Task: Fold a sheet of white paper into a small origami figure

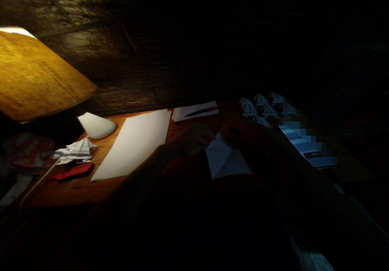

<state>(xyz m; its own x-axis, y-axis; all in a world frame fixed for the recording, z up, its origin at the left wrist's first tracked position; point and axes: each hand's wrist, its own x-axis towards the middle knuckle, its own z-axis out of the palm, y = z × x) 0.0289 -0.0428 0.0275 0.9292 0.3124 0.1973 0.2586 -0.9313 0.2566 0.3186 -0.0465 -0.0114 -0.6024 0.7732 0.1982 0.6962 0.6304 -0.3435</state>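
Observation:
The scene is very dark, lit by a lamp on the left. My left hand (193, 139) is curled at the upper left corner of a partly folded white paper (226, 159) on the wooden table (75, 186). My right hand (243, 129) rests on the paper's top edge, its fingers too dim to read clearly. A stack of plain white sheets (133, 143) lies just left of my left forearm. Several folded paper figures (264, 105) sit in rows beyond my right hand.
A yellow lampshade (36, 78) fills the upper left. Below it are a white cone-shaped object (95, 125), crumpled folded papers (75, 149) and a red flat object (73, 171). More sheets with a dark pen (197, 111) lie at the back. A printed strip (305, 147) lies at right.

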